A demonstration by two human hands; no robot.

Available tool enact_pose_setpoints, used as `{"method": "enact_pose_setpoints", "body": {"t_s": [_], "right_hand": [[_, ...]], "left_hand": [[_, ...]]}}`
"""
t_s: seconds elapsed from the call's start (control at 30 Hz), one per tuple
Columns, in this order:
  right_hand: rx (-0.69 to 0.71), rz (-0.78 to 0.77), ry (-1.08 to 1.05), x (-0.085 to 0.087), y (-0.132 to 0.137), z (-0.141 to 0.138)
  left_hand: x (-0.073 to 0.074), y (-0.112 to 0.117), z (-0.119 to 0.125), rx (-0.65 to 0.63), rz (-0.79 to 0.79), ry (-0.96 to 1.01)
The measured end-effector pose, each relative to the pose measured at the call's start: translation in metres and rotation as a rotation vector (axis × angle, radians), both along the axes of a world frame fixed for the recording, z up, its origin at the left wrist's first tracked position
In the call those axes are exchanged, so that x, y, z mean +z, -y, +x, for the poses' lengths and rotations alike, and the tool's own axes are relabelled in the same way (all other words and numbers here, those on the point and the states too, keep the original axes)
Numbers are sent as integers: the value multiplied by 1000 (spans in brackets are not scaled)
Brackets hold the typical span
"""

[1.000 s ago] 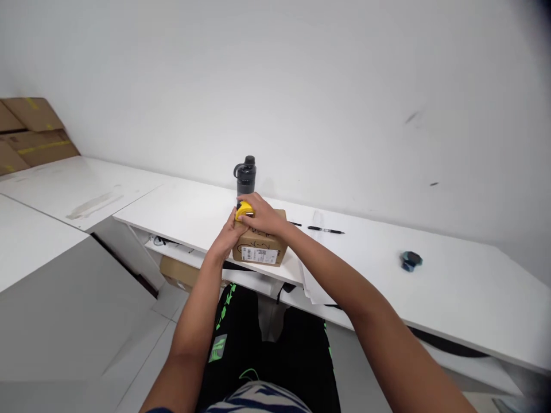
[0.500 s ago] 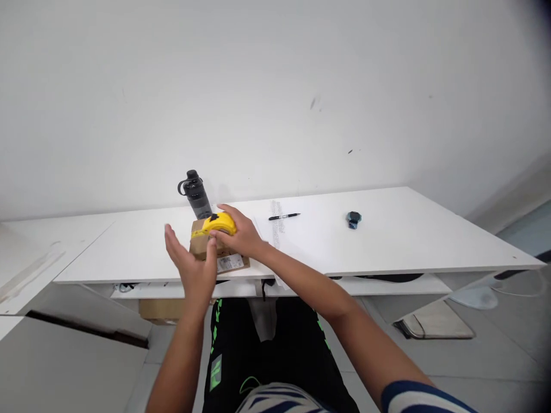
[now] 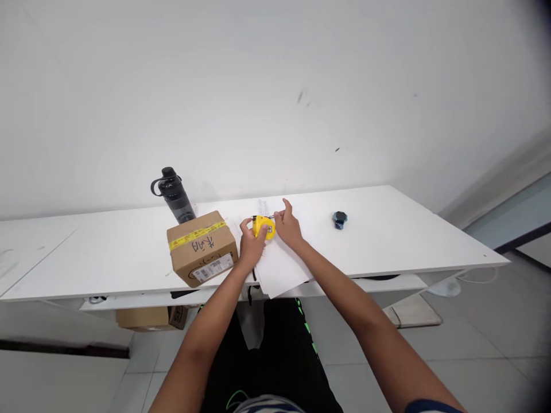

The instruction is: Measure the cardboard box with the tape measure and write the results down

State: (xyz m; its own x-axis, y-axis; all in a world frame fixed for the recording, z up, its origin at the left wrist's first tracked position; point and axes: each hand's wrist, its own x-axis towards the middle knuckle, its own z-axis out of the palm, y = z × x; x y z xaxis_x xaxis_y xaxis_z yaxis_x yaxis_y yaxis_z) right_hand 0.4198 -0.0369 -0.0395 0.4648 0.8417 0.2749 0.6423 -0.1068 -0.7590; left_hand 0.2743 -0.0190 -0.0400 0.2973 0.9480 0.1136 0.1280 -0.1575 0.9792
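My left hand [image 3: 252, 246] is closed round a yellow tape measure [image 3: 259, 225], its thumb on the near side. The tape measure is held over white paper sheets [image 3: 284, 269] that reach past the desk's front edge. Just right of it, my right hand [image 3: 289, 228] pinches the right end of a dark pen [image 3: 271, 217]; part of the pen is hidden behind the tape measure and fingers. To the left of both hands sits a taped cardboard box [image 3: 202, 246] with handwriting and a white label.
A dark water bottle [image 3: 175, 198] stands behind the box, near the wall. A watch [image 3: 340, 219] lies on the white desk [image 3: 370, 241] to the right. Beneath the desk are a shelf [image 3: 129, 298] and another cardboard box [image 3: 144, 318].
The tape measure went from my right hand to my left and moved right, off the box. My right hand moved right to the pen. The view has shifted, and the whole box now shows.
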Motion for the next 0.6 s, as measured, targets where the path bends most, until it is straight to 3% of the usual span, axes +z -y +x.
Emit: {"method": "enact_pose_setpoints", "body": {"t_s": [0.07,0.13,0.33,0.6], "right_hand": [[-31,-252,179,-6,-17,26],[-31,-365,317,-16,-27,40],[-53,-375,354,-37,-35,46],[-7,-371,371,-41,-36,53]], "left_hand": [[-4,-23,12,50,29,-88],[-8,-43,15,86,75,-159],[-18,-77,7,135,19,-161],[-30,-81,11,154,18,-132]]}}
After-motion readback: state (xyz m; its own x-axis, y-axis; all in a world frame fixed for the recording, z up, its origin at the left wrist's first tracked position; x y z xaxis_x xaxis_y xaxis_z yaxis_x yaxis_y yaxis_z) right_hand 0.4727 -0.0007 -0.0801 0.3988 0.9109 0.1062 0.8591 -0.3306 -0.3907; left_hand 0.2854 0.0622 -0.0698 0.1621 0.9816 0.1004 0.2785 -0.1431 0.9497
